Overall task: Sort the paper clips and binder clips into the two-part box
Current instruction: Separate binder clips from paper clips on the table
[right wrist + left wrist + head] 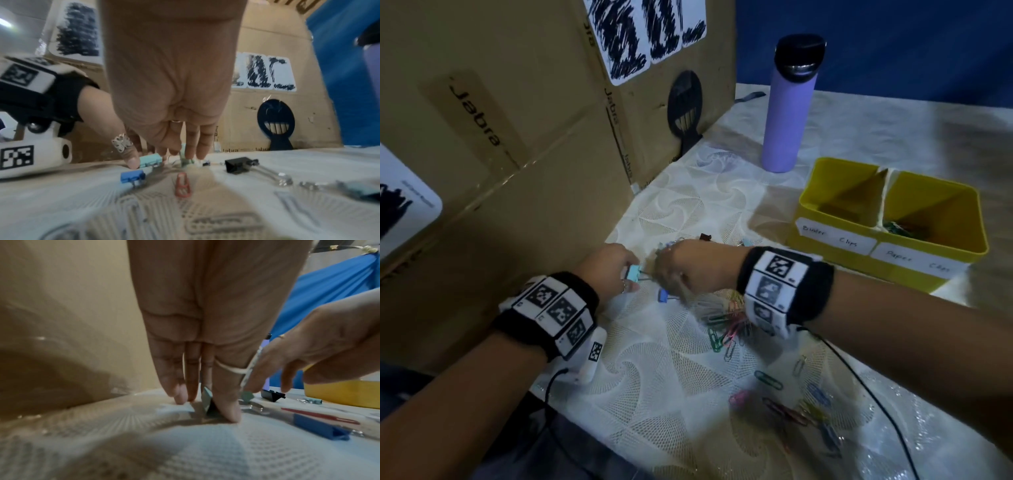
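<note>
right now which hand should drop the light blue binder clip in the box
Left hand: it already pinches the light blue clip. But the yellow box lies on the right, past the right hand, so it must reach across.

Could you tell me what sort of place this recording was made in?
Probably a makeshift tabletop setup in a home or office, not a lab: a patterned plastic tablecloth covers the table, an opened-out Jabra cardboard box serves as a backdrop, and a purple water bottle stands beside the hand-labelled yellow two-part box.
</note>
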Available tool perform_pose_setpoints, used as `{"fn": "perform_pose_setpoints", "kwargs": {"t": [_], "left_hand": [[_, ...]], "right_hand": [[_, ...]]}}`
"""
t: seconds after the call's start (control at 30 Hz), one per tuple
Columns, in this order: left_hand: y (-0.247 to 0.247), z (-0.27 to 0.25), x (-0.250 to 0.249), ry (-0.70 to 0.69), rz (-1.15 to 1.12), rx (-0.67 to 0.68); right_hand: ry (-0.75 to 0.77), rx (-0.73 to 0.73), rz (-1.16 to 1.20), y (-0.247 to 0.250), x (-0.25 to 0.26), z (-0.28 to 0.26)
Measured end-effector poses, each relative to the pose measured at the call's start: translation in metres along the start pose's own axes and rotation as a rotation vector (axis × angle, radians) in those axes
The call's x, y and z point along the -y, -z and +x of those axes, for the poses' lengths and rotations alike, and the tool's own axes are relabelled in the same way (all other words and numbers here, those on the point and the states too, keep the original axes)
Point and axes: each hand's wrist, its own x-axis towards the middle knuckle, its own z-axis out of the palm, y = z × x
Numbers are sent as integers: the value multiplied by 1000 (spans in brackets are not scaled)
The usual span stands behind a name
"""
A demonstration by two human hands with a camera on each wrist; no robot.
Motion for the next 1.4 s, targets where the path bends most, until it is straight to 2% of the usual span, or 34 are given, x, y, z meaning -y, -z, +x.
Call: {"fn": "perform_pose_setpoints", "kwargs": {"t": [0.2,0.43,0.47,0.53,0.6,0.67,0.73,0.8,0.87,0.93,1.0,1.07,1.17,1.3,1.4], "left_hand": [[-1,-9,1,93,-32,-39],[-3,-17,9,113,38,-35],[-5,-18,6,86,12,-65],[-8,-20,-2,-56,-72,-124],[-15,-25,-13,-243,-80,-52],[-23,-30,-23,-358,-24,90],[-28,-33,-25,-383,28,195],[-28,-31,-24,-383,67,225],[-25,-27,-25,-368,83,227],[-22,-25,-30,-336,65,211],[-20,-25,-37,-319,92,214],[-19,-25,-40,-327,116,224],[-16,-26,-36,-328,88,237],[-11,-32,-41,-306,48,198],[-7,-35,-67,-381,64,131]], "right_hand": [[-22,65,-252,-5,1,18],[-32,116,-405,-23,-23,-24],[-39,153,-373,-28,-26,-32],[-66,246,-252,-37,-28,-48],[-117,293,-136,-45,-25,-67],[-111,255,-2,-51,-18,-85],[-43,130,126,-53,-13,-96],[-36,-29,176,-46,-15,-99],[-149,-93,99,-26,-21,-96],[-300,-35,41,-12,-28,-89],[-352,81,-14,-9,-27,-83],[-325,169,-36,-14,-22,-84],[-243,225,11,-27,-14,-101],[-121,183,74,-43,3,-127],[-229,41,83,-32,2,-144]]}}
